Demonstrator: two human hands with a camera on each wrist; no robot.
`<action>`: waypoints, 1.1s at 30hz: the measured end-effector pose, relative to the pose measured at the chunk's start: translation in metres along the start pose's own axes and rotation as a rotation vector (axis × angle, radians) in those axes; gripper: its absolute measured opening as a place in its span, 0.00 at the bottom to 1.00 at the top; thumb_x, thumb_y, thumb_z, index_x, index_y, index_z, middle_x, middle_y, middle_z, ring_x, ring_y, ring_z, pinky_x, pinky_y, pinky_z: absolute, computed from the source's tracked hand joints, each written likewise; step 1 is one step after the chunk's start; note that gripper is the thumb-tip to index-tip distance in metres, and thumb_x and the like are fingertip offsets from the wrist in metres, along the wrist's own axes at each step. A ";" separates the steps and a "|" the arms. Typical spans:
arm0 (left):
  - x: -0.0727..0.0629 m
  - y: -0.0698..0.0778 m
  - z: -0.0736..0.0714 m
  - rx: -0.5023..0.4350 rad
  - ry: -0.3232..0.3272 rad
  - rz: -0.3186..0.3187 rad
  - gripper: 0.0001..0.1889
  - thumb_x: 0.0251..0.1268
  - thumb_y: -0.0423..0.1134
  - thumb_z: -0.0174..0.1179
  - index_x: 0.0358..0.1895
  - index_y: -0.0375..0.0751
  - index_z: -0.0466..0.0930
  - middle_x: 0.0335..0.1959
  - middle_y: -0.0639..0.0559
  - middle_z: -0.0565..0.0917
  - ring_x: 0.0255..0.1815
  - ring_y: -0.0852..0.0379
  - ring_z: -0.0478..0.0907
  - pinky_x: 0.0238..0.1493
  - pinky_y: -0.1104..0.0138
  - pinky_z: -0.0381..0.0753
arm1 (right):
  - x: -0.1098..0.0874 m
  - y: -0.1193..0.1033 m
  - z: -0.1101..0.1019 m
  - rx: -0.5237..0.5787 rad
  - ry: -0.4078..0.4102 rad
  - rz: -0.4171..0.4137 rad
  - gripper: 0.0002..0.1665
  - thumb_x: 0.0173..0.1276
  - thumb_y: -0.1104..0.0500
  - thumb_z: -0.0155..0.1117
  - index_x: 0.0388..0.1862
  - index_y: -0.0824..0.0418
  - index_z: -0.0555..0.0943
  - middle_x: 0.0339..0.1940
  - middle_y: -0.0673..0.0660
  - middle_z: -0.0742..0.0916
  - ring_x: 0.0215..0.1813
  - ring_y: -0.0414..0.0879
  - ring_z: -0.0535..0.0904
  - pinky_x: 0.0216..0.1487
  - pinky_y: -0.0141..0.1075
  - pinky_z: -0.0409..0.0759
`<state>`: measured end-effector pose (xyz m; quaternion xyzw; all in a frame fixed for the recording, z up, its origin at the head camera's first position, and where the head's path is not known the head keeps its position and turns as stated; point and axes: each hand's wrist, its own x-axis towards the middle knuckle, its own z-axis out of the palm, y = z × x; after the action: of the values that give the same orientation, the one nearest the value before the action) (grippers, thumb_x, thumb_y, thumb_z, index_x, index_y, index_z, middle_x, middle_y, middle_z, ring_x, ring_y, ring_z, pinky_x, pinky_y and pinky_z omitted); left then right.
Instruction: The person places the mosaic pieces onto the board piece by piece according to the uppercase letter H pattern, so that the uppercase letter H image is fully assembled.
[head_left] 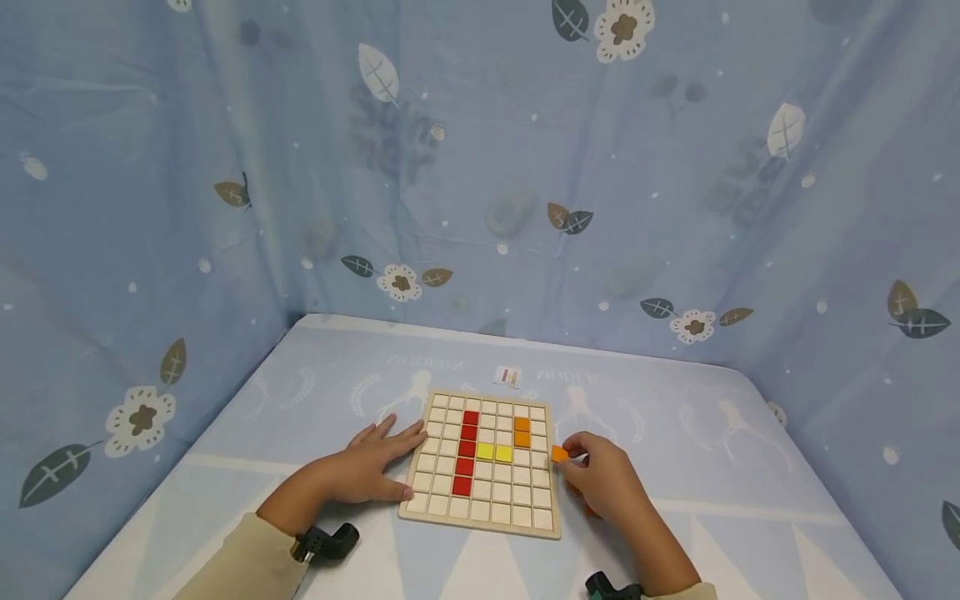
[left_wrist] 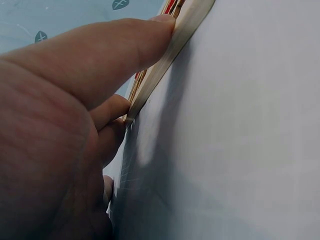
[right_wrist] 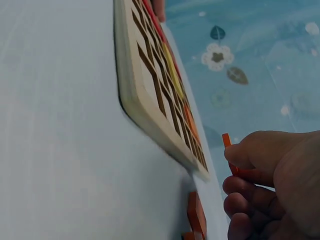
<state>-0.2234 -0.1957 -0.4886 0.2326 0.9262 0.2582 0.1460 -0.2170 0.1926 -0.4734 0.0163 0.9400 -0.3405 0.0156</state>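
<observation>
A wooden grid board [head_left: 480,527] lies on the table, its square cells partly filled with coloured tiles. A column of several red tiles [head_left: 466,448] runs down its left part. Two yellow tiles [head_left: 494,452] sit side by side, and two orange tiles [head_left: 522,432] stand one above the other at upper right. My left hand [head_left: 365,463] rests at the board's left edge, thumb and fingers touching the rim. Just off the right edge, my right hand [head_left: 606,477] pinches an orange tile [right_wrist: 230,154] between thumb and fingers.
Loose orange tiles [right_wrist: 196,215] lie on the table beside the board's right edge, mostly hidden under my right hand in the head view. A small pattern card [head_left: 507,377] lies behind the board. Blue floral cloth [head_left: 480,167] hangs around the table's back and sides.
</observation>
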 end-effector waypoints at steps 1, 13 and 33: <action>-0.001 0.000 0.000 0.002 -0.002 0.001 0.50 0.63 0.61 0.71 0.85 0.56 0.57 0.88 0.59 0.50 0.88 0.35 0.31 0.82 0.34 0.33 | 0.000 -0.003 0.002 -0.012 -0.001 -0.011 0.13 0.67 0.56 0.74 0.49 0.53 0.85 0.44 0.49 0.87 0.34 0.44 0.79 0.31 0.36 0.80; -0.001 0.001 0.000 0.001 -0.005 -0.005 0.50 0.63 0.61 0.71 0.85 0.55 0.57 0.88 0.58 0.50 0.88 0.34 0.31 0.82 0.34 0.32 | 0.009 -0.028 0.029 -0.023 -0.030 -0.122 0.11 0.66 0.55 0.77 0.44 0.55 0.84 0.38 0.47 0.85 0.40 0.43 0.78 0.44 0.38 0.81; 0.000 0.002 -0.001 0.001 -0.007 0.005 0.50 0.63 0.61 0.71 0.85 0.54 0.56 0.88 0.58 0.50 0.87 0.34 0.31 0.81 0.34 0.33 | 0.008 -0.034 0.040 -0.077 -0.043 -0.109 0.11 0.67 0.60 0.75 0.47 0.58 0.85 0.39 0.50 0.82 0.41 0.46 0.76 0.45 0.41 0.80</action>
<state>-0.2226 -0.1945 -0.4868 0.2359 0.9253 0.2572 0.1486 -0.2262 0.1411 -0.4821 -0.0427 0.9513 -0.3048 0.0177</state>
